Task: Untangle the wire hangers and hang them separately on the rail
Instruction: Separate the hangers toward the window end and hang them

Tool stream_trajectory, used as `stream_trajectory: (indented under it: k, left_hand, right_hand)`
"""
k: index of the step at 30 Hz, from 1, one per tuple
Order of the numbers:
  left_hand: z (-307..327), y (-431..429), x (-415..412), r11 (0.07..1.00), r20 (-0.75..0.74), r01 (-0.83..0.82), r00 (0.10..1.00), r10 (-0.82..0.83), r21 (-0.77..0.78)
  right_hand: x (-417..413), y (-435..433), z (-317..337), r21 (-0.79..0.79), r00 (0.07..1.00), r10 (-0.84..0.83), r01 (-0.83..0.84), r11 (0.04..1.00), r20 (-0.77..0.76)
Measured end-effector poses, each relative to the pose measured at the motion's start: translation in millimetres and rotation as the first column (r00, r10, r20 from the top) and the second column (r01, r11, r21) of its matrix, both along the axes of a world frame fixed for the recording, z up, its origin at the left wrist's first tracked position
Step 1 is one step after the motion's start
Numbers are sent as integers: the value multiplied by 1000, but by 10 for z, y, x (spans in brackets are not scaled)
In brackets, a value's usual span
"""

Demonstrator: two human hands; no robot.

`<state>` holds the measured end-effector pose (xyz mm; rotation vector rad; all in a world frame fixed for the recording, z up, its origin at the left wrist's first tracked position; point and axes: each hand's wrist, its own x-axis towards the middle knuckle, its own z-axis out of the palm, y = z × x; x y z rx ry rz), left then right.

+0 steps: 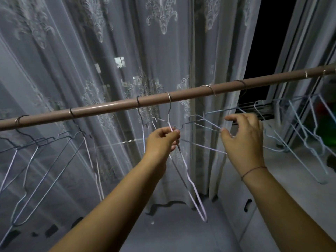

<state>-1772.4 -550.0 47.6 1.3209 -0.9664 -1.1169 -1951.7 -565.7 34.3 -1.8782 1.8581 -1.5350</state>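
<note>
A brown rail [112,106] runs across the view, rising to the right, with several wire hangers hooked on it. My left hand [162,140] pinches the neck of a pale lilac hanger [192,190] whose hook sits on the rail at the middle. My right hand [242,137] grips the shoulder wire of a pale blue hanger [203,118] that crosses the lilac one just below the rail. Grey hangers [45,142] overlap at the left. More pale blue hangers [300,128] hang at the right.
A white lace curtain [127,51] hangs close behind the rail. A dark window opening [269,42] and its white frame [305,42] stand at the right. A pale sill or ledge [272,179] runs below my right arm. The floor [181,233] lies below.
</note>
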Motion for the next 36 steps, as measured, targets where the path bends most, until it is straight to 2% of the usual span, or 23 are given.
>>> stream_trajectory:
  k: [2,4,6,8,10,11,13,15,19,22,25,31,36]
  left_hand:
    - [7,-2,-34,999,10,-30,1000,30,16]
    - [11,16,-97,996,53,-90,994,90,-5]
    - [4,61,-175,981,189,-156,966,175,-112]
    - [22,142,-270,941,307,-167,916,259,-294]
    - [59,187,-402,893,344,-93,901,263,-441]
    - [74,174,-479,886,351,-42,909,226,-462]
    - [106,93,-645,921,338,33,935,110,-389]
    - [111,-42,-784,973,232,61,973,-9,-221]
    - [101,-371,-900,997,31,64,997,-66,52]
    - [138,-587,-947,993,-96,42,995,-31,114]
    - [124,-708,-971,994,-169,41,985,-23,103]
    - [-70,-770,-954,982,-296,9,954,49,189]
    - [-302,-695,-933,957,-250,25,967,50,288]
  right_hand:
    - [-68,-61,3,94,998,62,-60,994,-20]
    - [-119,-93,-22,198,990,140,-143,970,30]
    - [-145,-87,-56,256,970,205,-233,938,133]
    - [-160,-76,-101,279,951,248,-293,914,186]
    - [-180,-78,-140,292,935,274,-333,896,226]
    - [-189,-78,-149,299,922,282,-357,885,265]
    - [-213,-87,-158,309,880,294,-417,855,374]
    - [-229,-102,-141,310,835,293,-464,830,465]
    - [-203,-235,-4,288,792,291,-495,820,536]
    - [-140,-379,152,288,781,276,-496,819,560]
    - [-80,-464,217,288,760,286,-523,802,583]
    - [-122,-322,-118,362,805,264,-497,789,531]
    - [-222,-152,-400,371,845,255,-451,811,470]
